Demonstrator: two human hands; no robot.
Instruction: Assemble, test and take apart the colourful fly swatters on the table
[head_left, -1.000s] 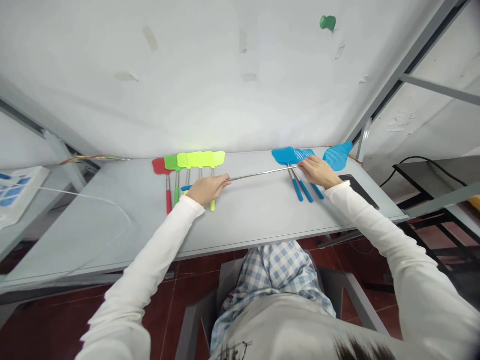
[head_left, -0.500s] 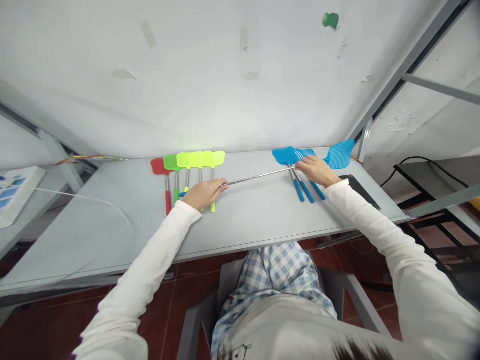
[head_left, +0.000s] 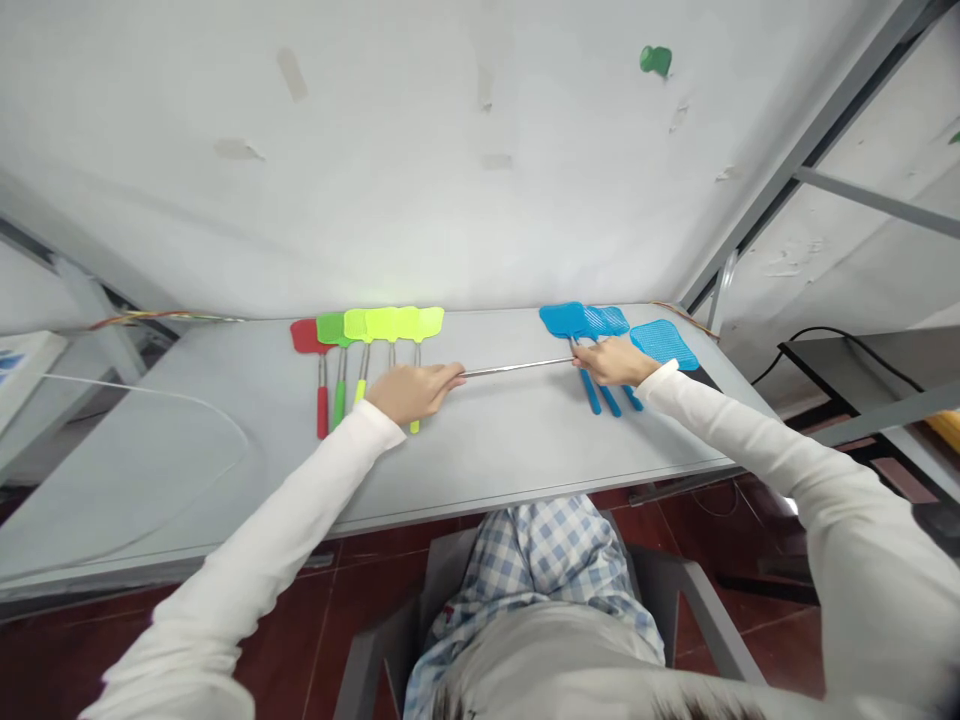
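A blue fly swatter (head_left: pixel 664 344) with a metal telescopic rod is stretched sideways between my hands. My left hand (head_left: pixel 416 391) is closed around its handle end and covers it. My right hand (head_left: pixel 611 361) grips the rod near the blue head, which sticks out to the right beyond it. Beneath my right hand lie several blue fly swatters (head_left: pixel 562 319), heads toward the wall. By my left hand are a red fly swatter (head_left: pixel 322 412), a green fly swatter (head_left: pixel 340 402) and several yellow fly swatters (head_left: pixel 390 323), side by side with heads overlapping; my hand hides some of their handles.
The grey table (head_left: pixel 480 450) meets a white wall (head_left: pixel 420 220) at the back. A dark flat object (head_left: pixel 694 386) lies partly under the held swatter's head. A thin white cable (head_left: pixel 225 415) crosses the table's left side. Metal frame posts (head_left: pixel 720 295) stand at both ends.
My hands have come closer together, and less of the rod shows between them. The held swatter's blue head has dropped lower and lies flatter. The view has shifted slightly.
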